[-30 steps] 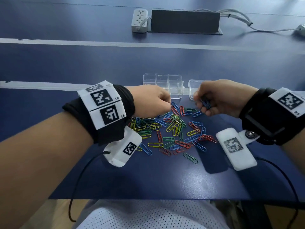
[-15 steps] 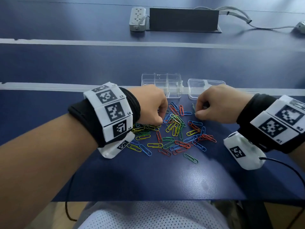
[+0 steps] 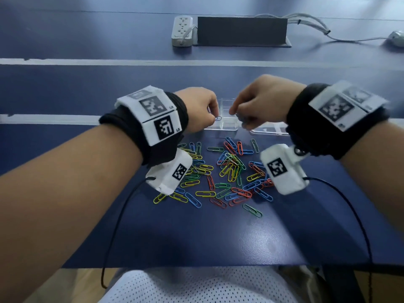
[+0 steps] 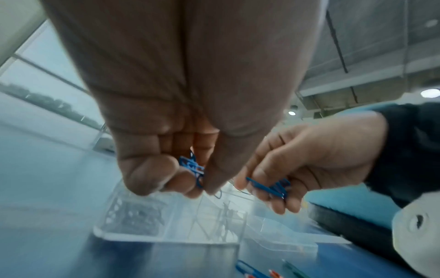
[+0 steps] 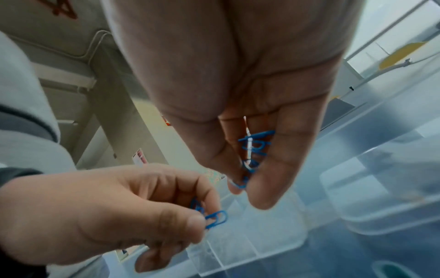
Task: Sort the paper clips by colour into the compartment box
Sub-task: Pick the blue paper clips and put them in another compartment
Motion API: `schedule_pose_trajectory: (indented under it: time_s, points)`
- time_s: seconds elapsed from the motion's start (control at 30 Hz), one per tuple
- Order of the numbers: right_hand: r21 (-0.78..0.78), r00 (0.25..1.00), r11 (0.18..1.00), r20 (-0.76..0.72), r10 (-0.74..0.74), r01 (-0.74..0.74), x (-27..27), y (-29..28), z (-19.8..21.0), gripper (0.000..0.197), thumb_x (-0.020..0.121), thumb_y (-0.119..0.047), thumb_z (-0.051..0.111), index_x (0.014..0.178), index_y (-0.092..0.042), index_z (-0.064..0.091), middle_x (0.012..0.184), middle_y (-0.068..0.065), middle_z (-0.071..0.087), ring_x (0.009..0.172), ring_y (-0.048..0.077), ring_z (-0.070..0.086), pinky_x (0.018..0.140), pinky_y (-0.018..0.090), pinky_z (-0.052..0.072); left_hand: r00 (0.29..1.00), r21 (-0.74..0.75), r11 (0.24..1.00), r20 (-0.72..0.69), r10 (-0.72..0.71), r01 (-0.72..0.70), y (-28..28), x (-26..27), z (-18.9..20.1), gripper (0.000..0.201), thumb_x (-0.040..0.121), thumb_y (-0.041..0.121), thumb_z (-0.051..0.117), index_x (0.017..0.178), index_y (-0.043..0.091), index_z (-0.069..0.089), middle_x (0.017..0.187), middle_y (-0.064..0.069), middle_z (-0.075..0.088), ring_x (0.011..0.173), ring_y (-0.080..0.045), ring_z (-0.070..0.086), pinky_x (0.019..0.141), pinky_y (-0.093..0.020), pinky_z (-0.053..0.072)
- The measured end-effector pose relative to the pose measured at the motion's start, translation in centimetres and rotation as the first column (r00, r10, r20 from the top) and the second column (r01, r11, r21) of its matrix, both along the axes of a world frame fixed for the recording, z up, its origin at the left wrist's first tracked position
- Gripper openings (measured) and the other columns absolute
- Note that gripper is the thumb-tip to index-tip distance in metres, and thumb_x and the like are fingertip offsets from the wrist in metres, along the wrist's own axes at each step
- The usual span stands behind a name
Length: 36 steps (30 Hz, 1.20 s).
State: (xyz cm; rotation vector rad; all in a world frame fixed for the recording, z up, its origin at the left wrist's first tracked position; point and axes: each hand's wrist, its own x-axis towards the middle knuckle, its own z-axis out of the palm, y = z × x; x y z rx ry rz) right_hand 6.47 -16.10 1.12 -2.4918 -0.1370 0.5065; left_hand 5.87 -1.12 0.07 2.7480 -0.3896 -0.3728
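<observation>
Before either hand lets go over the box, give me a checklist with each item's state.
1. Left hand holds only blue clips: ok.
2. Right hand holds only blue clips: ok.
3. Both hands above the compartment box: ok.
4. Compartments under the hands free of other colours: ok.
5. Lid clear of the box: ok.
6. Which compartment each hand is over: cannot tell.

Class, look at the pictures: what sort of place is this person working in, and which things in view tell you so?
Probably an office or meeting room: long blue tables, a white power strip beside a dark cable hatch, and, in the left wrist view, large windows and recessed ceiling lights.
</observation>
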Motion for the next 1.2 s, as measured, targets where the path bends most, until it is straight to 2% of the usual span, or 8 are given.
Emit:
schedule_pose_trajectory:
  time_s: [0.07, 0.13, 0.3, 0.5, 0.67, 0.87, 1.03, 1.2]
  points:
    - [0.049, 0.998, 0.997, -0.01, -0.058, 0.058, 0.9, 1.0, 0.2, 0.025, 0.084, -0.008, 0.053, 0.099, -0.003, 0.072, 0.07, 0.007, 0.065, 0.069, 0.023, 0.068, 0.087, 0.035, 0.056, 0.998, 0.013, 1.0, 0.062, 0.024, -0.025, -0.4, 0.5, 0.3, 0.025, 0.089, 0.014, 0.049, 0.11, 0.018, 0.063, 0.115, -0.004, 0.063, 0.107, -0.023, 0.056, 0.08, -0.023, 0.036]
    - [0.047, 0.996, 0.995, -0.01, -0.086, 0.086, 1.6, 1.8, 0.3, 0.026, 0.082, -0.007, 0.054, 0.1, -0.002, 0.072, 0.071, 0.007, 0.066, 0.079, 0.027, 0.071, 0.09, 0.039, 0.056, 0.994, 0.029, 0.999, 0.105, 0.039, -0.043, -0.8, 0.9, 0.3, 0.027, 0.089, 0.012, 0.05, 0.112, 0.017, 0.062, 0.12, -0.004, 0.062, 0.114, -0.024, 0.054, 0.087, -0.026, 0.04]
    - [-0.011, 0.992, 0.992, -0.014, -0.125, 0.125, 2.4, 2.6, -0.1, 0.025, 0.075, -0.004, 0.061, 0.097, -0.004, 0.074, 0.089, 0.013, 0.076, 0.088, 0.024, 0.073, 0.088, 0.042, 0.057, 0.989, 0.013, 0.995, 0.117, 0.096, -0.098, -1.0, 1.1, 0.3, 0.038, 0.086, 0.011, 0.055, 0.123, 0.017, 0.054, 0.123, -0.005, 0.06, 0.115, -0.023, 0.055, 0.085, -0.026, 0.04]
    - [0.009, 0.993, 0.993, -0.036, -0.113, 0.114, 2.7, 3.6, -0.5, 0.027, 0.078, -0.007, 0.062, 0.102, -0.001, 0.071, 0.094, 0.016, 0.075, 0.092, 0.027, 0.072, 0.089, 0.045, 0.056, 0.988, -0.091, 0.984, 0.026, 0.155, -0.152, -0.7, 0.7, 0.8, 0.045, 0.089, 0.009, 0.05, 0.132, 0.02, 0.048, 0.126, -0.009, 0.061, 0.115, -0.027, 0.058, 0.097, -0.035, 0.048]
    - [0.018, 0.99, 0.991, -0.04, -0.132, 0.133, 2.8, 4.1, -0.1, 0.023, 0.083, -0.009, 0.058, 0.102, -0.001, 0.068, 0.094, 0.013, 0.074, 0.084, 0.023, 0.073, 0.084, 0.039, 0.058, 0.986, -0.154, 0.974, -0.039, 0.162, -0.166, -0.6, 0.7, 0.8, 0.048, 0.089, 0.005, 0.045, 0.135, 0.02, 0.047, 0.128, -0.011, 0.059, 0.115, -0.03, 0.058, 0.096, -0.041, 0.049]
    - [-0.037, 0.991, 0.99, -0.012, -0.135, 0.134, 2.4, 4.8, 0.3, 0.027, 0.087, -0.01, 0.049, 0.105, -0.001, 0.067, 0.092, 0.014, 0.075, 0.085, 0.025, 0.073, 0.086, 0.041, 0.057, 0.982, -0.207, 0.96, -0.05, 0.181, -0.188, 0.0, 0.5, 0.6, 0.051, 0.087, 0.004, 0.044, 0.135, 0.023, 0.044, 0.128, -0.009, 0.059, 0.116, -0.029, 0.057, 0.096, -0.041, 0.05]
    - [0.068, 0.993, 0.991, 0.001, -0.119, 0.118, 2.3, 4.5, 0.4, 0.026, 0.086, -0.015, 0.055, 0.109, -0.006, 0.064, 0.086, 0.007, 0.065, 0.066, 0.02, 0.067, 0.065, 0.028, 0.059, 0.984, -0.209, 0.963, -0.004, 0.176, -0.172, 1.0, 0.4, 0.4, 0.051, 0.087, 0.005, 0.044, 0.133, 0.027, 0.045, 0.127, -0.005, 0.059, 0.114, -0.026, 0.058, 0.092, -0.036, 0.05]
    - [0.037, 0.997, 0.997, 0.024, -0.07, 0.069, 1.7, 4.2, 0.7, 0.027, 0.084, -0.01, 0.054, 0.107, -0.008, 0.067, 0.1, 0.012, 0.071, 0.08, 0.024, 0.071, 0.076, 0.035, 0.06, 0.986, -0.19, 0.968, 0.018, 0.168, -0.162, 2.1, 0.0, 0.2, 0.045, 0.087, 0.01, 0.046, 0.13, 0.025, 0.048, 0.127, -0.004, 0.06, 0.109, -0.026, 0.059, 0.087, -0.03, 0.045]
